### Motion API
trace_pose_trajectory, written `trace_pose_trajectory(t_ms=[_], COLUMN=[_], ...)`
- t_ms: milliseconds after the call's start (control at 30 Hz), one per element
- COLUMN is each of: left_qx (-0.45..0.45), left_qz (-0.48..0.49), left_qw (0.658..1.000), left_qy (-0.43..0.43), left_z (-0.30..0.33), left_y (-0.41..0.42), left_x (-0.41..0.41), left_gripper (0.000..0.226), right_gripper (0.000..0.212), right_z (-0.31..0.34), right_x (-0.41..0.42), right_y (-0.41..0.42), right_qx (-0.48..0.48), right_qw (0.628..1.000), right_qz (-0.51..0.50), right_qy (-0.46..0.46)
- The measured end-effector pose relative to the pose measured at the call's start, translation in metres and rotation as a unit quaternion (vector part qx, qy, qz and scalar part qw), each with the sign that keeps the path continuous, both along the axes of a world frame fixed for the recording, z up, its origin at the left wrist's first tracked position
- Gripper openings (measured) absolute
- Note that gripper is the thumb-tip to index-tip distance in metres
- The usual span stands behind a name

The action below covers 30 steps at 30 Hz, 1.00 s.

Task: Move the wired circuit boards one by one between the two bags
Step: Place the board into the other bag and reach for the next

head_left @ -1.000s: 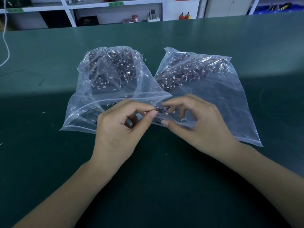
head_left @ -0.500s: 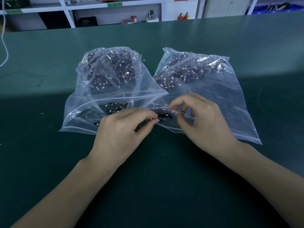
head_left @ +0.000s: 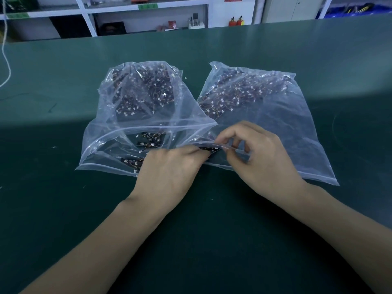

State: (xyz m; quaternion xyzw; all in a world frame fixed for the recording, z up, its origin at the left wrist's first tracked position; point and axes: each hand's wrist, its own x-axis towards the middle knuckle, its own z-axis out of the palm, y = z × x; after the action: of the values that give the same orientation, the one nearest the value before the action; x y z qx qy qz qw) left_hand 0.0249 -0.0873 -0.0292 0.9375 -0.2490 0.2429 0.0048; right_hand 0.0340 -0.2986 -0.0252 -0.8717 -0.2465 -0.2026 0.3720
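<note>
Two clear zip bags lie side by side on the green table, both holding many small dark circuit boards with thin wires. The left bag (head_left: 118, 128) gapes open toward me; the right bag (head_left: 297, 132) lies flatter. My left hand (head_left: 169, 172) pinches one black circuit board (head_left: 210, 150) at the mouth of the right bag. My right hand (head_left: 261, 155) pinches the right bag's upper zip edge (head_left: 224, 146), holding it up just above the board. Several loose boards (head_left: 148, 141) lie near the left bag's opening.
The green table (head_left: 63, 209) stretches wide around the bags. A white cord (head_left: 6, 60) hangs at the far left. White shelving (head_left: 148, 13) with small items stands beyond the table's far edge.
Both hands have dropped lower and shifted slightly right. The board in my left hand has gone from between the bags into the right bag's mouth, whose edge my right hand now lifts.
</note>
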Motion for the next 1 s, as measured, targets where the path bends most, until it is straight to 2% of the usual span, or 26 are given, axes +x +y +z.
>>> trace_pose_trajectory(t_ms=[100,233,333,467,567,633,833,1000], left_qx=[0.024,-0.093,-0.141,-0.106,-0.101,-0.101,-0.084,-0.101], left_qz=[0.007,-0.041,-0.01,0.098,0.145,0.164,0.195,0.194], left_qw=[1.0,0.994,0.987,0.989,0.984,0.981,0.977,0.975], left_qy=[0.007,-0.035,-0.07,-0.037,0.014,0.026,0.032,0.036], left_z=[-0.001,0.007,0.016,0.017,0.015,0.015,0.005,0.002], left_y=[-0.001,0.0,0.009,0.039,0.058,0.063,0.069,0.07], left_x=[-0.002,-0.009,-0.01,-0.005,0.003,0.006,0.012,0.017], left_gripper=[0.014,0.026,0.041,0.039,0.023,0.019,0.029,0.019], right_gripper=[0.03,0.032,0.032,0.034,0.033,0.033,0.035,0.039], right_z=[0.0,-0.001,-0.001,-0.002,-0.001,-0.001,-0.005,-0.006], right_x=[0.0,0.001,0.0,-0.001,-0.001,-0.001,-0.001,-0.001], right_y=[0.0,0.0,0.0,0.0,0.0,-0.001,-0.001,0.001], right_qx=[-0.003,-0.01,-0.017,-0.023,-0.022,-0.023,-0.036,-0.042], right_qw=[1.0,1.0,0.999,0.999,0.999,0.999,0.998,0.997], right_qz=[0.0,0.005,0.006,0.004,0.005,0.005,0.007,0.007], right_qy=[0.008,0.021,0.029,0.035,0.039,0.044,0.059,0.058])
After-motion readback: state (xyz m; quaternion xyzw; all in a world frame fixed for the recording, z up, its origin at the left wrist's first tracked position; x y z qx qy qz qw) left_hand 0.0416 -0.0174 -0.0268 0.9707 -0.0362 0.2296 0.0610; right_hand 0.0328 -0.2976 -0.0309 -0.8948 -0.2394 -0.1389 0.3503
